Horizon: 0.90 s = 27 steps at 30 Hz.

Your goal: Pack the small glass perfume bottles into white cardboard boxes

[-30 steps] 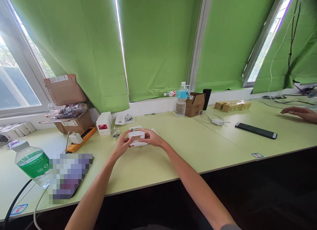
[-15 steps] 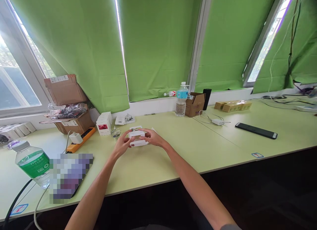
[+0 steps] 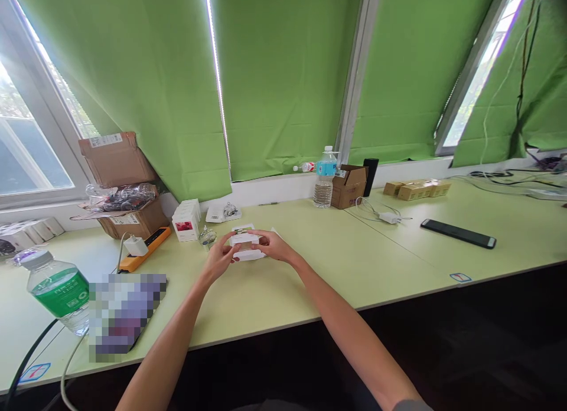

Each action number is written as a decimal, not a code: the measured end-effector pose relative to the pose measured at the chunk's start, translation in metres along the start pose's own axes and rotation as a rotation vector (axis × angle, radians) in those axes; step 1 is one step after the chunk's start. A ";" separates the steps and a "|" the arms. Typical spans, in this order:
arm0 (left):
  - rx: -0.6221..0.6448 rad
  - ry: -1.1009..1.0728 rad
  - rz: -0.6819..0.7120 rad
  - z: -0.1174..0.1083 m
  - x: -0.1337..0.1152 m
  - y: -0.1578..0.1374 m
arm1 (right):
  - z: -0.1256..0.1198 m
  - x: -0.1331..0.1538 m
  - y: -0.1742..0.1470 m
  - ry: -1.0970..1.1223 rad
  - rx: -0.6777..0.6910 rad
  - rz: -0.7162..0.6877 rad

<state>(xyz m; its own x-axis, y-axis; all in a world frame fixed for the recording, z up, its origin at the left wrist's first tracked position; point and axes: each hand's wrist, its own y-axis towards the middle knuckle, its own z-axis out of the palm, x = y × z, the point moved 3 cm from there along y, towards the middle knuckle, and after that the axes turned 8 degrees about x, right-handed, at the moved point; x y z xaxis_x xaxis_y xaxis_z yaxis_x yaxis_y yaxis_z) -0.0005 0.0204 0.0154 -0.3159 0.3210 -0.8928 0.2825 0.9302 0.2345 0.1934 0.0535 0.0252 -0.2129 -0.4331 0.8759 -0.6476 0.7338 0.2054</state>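
Between my two hands, over the table, is a small white paper box [image 3: 248, 255] with a flap standing up and a brownish part showing in its middle. My left hand [image 3: 218, 258] grips its left side with thumb and fingers. From the right, my right hand [image 3: 275, 246] pinches the other side, the fingers over the top edge and the thumb in front. Something small lies at the top of the box, too small to make out. Just left of my left hand sits a clear-wrapped coiled item [image 3: 207, 237].
Several white boxes [image 3: 186, 221] stand behind at left, near a cardboard box [image 3: 133, 219] and an orange power strip [image 3: 150, 248]. A green-labelled bottle [image 3: 59, 293] is front left. Farther right are a water bottle [image 3: 325, 178], a brown carton [image 3: 349, 189] and a phone [image 3: 458, 233].
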 end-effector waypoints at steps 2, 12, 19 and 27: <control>-0.007 0.039 0.011 0.000 0.001 0.001 | 0.000 0.000 0.000 -0.010 0.002 -0.006; 0.000 0.077 0.040 0.000 0.000 0.001 | 0.000 -0.005 0.003 0.036 0.005 0.016; 0.015 0.037 0.039 0.000 -0.003 -0.002 | -0.002 -0.001 0.001 0.057 0.002 0.007; 0.031 0.038 0.037 -0.001 -0.004 -0.002 | -0.001 -0.001 0.000 0.044 -0.009 0.001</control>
<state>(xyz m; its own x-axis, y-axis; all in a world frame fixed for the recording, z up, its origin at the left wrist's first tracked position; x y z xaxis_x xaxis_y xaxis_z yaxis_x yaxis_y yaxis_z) -0.0003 0.0176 0.0188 -0.3385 0.3625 -0.8683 0.3221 0.9117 0.2551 0.1945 0.0548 0.0248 -0.1810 -0.4088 0.8945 -0.6407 0.7390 0.2081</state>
